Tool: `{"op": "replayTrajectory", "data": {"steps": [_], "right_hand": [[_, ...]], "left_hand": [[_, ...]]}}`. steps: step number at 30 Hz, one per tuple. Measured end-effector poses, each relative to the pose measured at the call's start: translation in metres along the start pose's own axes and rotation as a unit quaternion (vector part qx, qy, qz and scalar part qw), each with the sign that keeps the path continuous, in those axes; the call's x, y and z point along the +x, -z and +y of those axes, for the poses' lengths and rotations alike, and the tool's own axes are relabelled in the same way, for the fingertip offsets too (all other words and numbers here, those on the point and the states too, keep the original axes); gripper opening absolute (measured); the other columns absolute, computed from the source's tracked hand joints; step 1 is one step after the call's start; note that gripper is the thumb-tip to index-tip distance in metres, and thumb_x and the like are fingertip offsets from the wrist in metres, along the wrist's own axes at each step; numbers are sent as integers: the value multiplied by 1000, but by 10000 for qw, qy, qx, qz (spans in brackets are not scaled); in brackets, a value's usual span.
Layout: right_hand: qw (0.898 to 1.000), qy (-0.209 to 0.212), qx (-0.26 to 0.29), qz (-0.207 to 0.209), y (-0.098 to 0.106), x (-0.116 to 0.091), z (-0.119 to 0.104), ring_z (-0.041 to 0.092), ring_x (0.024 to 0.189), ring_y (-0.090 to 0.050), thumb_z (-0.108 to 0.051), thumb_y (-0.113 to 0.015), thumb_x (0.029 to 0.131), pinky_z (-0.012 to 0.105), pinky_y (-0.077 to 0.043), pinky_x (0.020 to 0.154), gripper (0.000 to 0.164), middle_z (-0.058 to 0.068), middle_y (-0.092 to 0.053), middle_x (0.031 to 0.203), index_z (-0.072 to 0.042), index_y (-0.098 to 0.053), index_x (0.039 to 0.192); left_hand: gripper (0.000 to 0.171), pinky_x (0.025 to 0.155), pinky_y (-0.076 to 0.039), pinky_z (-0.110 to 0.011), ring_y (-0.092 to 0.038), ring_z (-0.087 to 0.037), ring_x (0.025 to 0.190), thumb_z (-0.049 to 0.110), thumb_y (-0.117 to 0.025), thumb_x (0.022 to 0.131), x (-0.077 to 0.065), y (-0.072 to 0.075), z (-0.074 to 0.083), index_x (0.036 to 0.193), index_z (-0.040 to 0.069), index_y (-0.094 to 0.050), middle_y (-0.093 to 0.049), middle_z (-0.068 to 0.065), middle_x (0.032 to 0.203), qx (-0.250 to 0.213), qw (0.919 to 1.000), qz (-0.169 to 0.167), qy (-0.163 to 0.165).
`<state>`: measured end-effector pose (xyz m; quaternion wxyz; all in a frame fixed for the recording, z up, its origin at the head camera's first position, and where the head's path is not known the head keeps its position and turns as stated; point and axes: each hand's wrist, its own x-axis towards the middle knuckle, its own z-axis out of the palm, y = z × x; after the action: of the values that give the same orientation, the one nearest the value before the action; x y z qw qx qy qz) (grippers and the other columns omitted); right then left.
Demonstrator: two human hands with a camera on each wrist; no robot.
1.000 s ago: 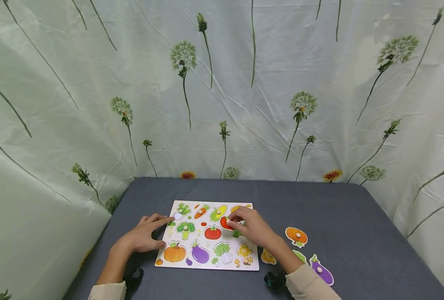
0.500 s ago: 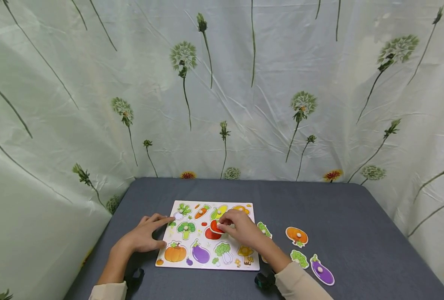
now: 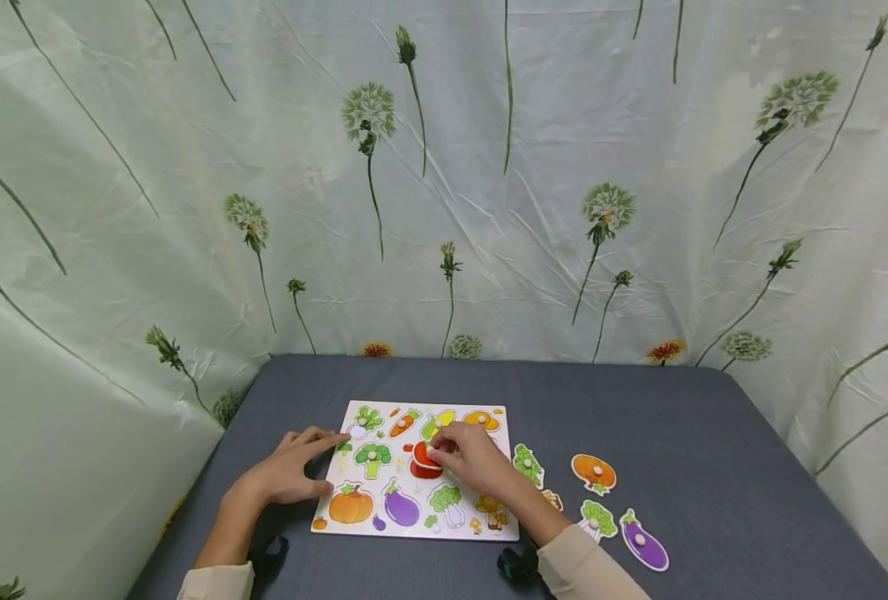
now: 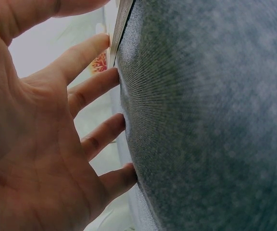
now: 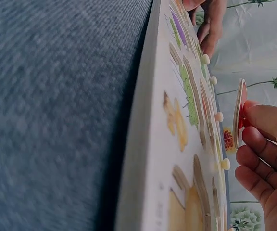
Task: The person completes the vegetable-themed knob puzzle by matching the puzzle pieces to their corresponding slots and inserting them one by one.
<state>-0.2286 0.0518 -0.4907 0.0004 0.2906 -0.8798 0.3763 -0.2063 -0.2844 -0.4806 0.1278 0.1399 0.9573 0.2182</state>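
A white wooden puzzle board [image 3: 459, 531] printed with vegetables lies flat on the table. My right hand [image 3: 478, 458] pinches a red tomato puzzle piece [image 3: 422, 452] over the printed tomato in the middle of the board. In the right wrist view, the tomato piece's thin edge [image 5: 238, 115] shows raised above the board surface, with thumb and fingertips at its face. My left hand [image 3: 288, 472] rests at the board's left edge, fingers spread and thumb near the lower left side. In the left wrist view, the left hand's fingers [image 4: 93, 91] extend straight toward the cloth.
Right of the board lie loose pieces: a green one [image 3: 528, 465], an orange pumpkin [image 3: 592, 473], a leafy cabbage [image 3: 598, 519], a purple eggplant [image 3: 643, 542] and a partly hidden mushroom [image 3: 552, 500]. Knobbed broccoli [image 3: 372, 460] and carrot [image 3: 403, 423] sit in the board. A floral curtain [image 3: 444, 208] hangs behind.
My right hand has carried the tomato piece leftward from the board's right side to over the printed tomato, uncovering the loose green piece. My left hand has stayed in place.
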Motion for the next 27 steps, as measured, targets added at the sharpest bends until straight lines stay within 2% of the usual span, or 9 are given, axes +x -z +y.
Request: {"op": "replayTrajectory", "data": {"steps": [14, 21, 27], "right_hand": [[9999, -90, 81, -56, -13, 3, 5, -1, 72, -54, -18, -75, 95, 19, -47, 67, 7, -6, -66, 82, -12, -77, 95], [9993, -317, 189, -50, -18, 0, 5, -1, 73, -55, -20, -76, 94, 20, -48, 68, 8, -7, -65, 84, -13, -78, 97], [9996, -240, 140, 25, -21, -1, 5, 0, 74, -55, -18, -77, 93, 20, -48, 69, 5, -6, -65, 85, -14, -78, 94]], "left_hand": [[79, 98, -40, -68, -42, -35, 123, 34, -81, 77, 1, -1, -1, 151, 25, -54, -50, -11, 147, -27, 10000, -1, 25], [80, 99, -40, -69, -41, -36, 124, 38, -79, 79, 3, -2, -2, 152, 27, -52, -49, -12, 149, 48, 10000, -63, 21], [80, 99, -40, -69, -42, -35, 124, 36, -80, 77, 1, -1, -2, 152, 26, -53, -49, -10, 148, 13, 10000, -33, 19]]}}
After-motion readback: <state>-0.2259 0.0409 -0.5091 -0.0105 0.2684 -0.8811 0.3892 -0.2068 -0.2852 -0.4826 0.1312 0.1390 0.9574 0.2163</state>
